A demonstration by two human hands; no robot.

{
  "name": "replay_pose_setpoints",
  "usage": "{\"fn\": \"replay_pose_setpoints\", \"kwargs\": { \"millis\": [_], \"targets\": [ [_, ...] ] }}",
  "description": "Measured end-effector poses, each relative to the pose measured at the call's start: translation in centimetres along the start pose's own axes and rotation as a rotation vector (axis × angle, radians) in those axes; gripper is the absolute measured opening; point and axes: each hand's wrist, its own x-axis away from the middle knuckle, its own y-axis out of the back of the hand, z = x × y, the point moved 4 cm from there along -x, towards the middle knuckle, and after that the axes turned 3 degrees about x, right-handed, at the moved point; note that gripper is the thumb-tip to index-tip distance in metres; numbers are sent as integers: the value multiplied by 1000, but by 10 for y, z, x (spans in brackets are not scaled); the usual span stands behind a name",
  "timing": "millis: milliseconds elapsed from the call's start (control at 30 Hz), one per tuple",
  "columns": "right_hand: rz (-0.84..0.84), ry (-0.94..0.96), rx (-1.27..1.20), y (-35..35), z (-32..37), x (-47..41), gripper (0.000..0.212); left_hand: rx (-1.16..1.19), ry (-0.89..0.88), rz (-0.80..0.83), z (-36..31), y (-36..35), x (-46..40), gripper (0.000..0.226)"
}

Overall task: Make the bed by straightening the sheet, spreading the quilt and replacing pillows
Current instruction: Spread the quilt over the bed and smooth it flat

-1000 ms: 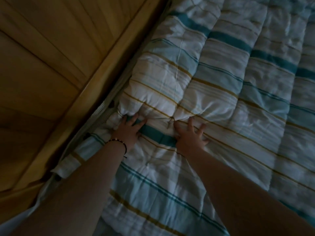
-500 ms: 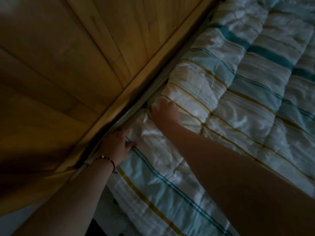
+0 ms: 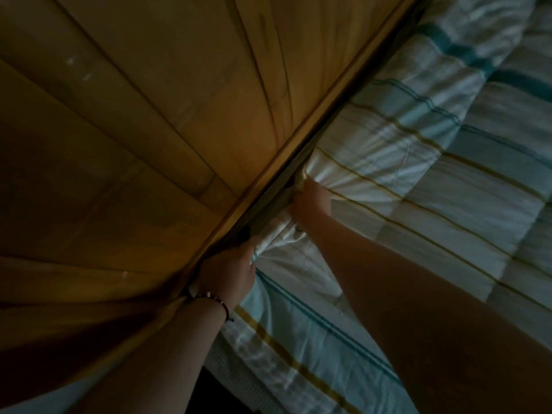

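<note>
The quilt (image 3: 418, 180), white with teal and ochre stripes, covers the bed and has its edge bunched against the bed's wall-side edge, where a wooden rail (image 3: 328, 115) runs diagonally below wood panelling (image 3: 134, 130). The left hand (image 3: 228, 271), a bracelet (image 3: 213, 298) at its wrist, sits at that edge nearer the person; its grip is curled tight round a gathered fold of quilt, fingers sunk in the gap beside the rail. The right hand (image 3: 312, 201) is further along the same edge, its grip likewise closed on bunched fabric; how deep its fingertips go cannot be told in the dim light. Judgement: the step in hand is seating the quilt's side edge along the rail. To do it well, both hands should draw the edge taut along the rail before pressing it down, working outward from the gathered stretch between them so the puckers are released rather than trapped, then smooth toward the bed's open side. The quilt's stripes run across the bed, away from the rail; its gripped edge lies parallel to the rail, and its long axis appears to follow that line, though its full extent is out of view.
</note>
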Motion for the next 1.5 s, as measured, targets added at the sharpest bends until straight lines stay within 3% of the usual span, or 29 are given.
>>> {"fn": "replay_pose_setpoints", "kwargs": {
  "millis": [234,434,500,601,734,901,1001,1101,1168,1234,1301,1368,1501],
  "targets": [
    [166,3,-157,-2,-16,14,28,21,137,81,0,-1,1,27],
    [242,152,-200,-2,-25,61,46,-37,157,299,6,3,21,79],
    [313,187,-62,-5,-32,82,52,-111,67,365,7,2,27,75],
    [283,269,150,-9,-49,104,59,-184,-27,466,9,1,32,65],
    [278,318,348,-13,-65,133,58,-334,27,606,14,-10,41,66],
    [237,204,433,-6,-109,163,51,-258,192,560,0,-32,27,47],
    [229,235,428,7,-128,171,50,-280,211,359,-10,-29,20,43],
    [176,207,455,20,-135,172,53,-521,-7,235,-36,-16,27,38],
    [94,82,537,30,-143,174,57,-516,-192,110,-59,-7,36,44],
    [89,-152,517,43,-162,185,62,-339,-275,206,-69,-22,49,54],
    [149,-303,431,47,-183,202,70,-214,-201,476,-60,-52,66,71],
    [203,-280,384,37,-199,229,74,-269,-174,612,-41,-74,87,83],
    [265,-177,427,-3,-222,281,68,-381,-184,631,-26,-74,107,89]
  ]
}}
